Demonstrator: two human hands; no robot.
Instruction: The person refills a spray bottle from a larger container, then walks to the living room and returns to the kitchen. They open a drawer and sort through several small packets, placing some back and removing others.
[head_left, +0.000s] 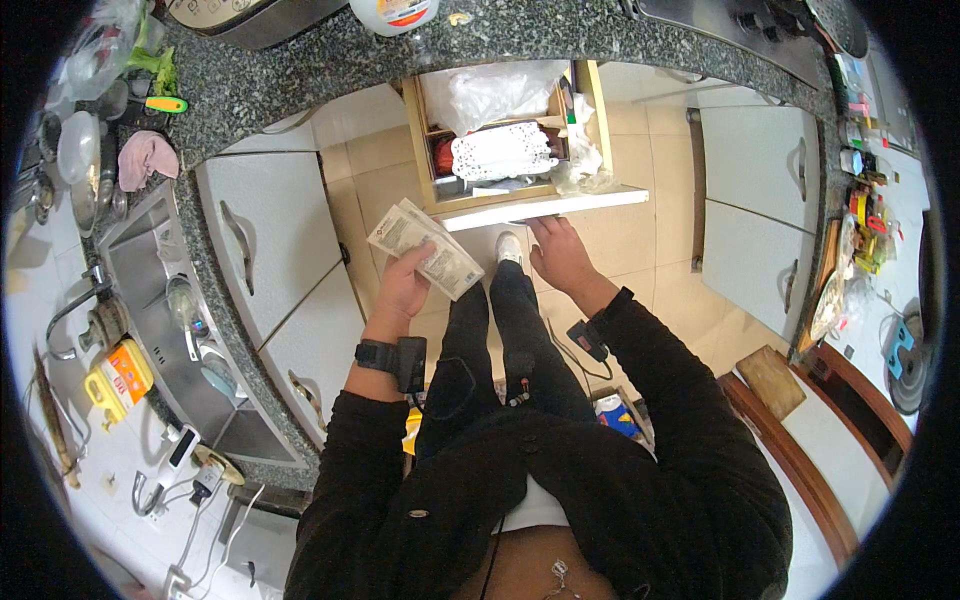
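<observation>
My left hand grips two flat printed packets, fanned one over the other, left of the drawer front. My right hand is at the outer face of the pulled-out drawer, its fingertips at the front's lower edge, partly hidden under it; whether they hold the handle I cannot tell. Inside the drawer lie a white perforated tray, clear plastic bags behind it and crumpled plastic along the right side. Something red sits at the left of the tray.
A granite counter runs above the drawer, with a white bottle at its back. On the left are a steel sink, a pink cloth and a peeler-like tool with a green-orange handle. Cabinet doors flank the tiled floor.
</observation>
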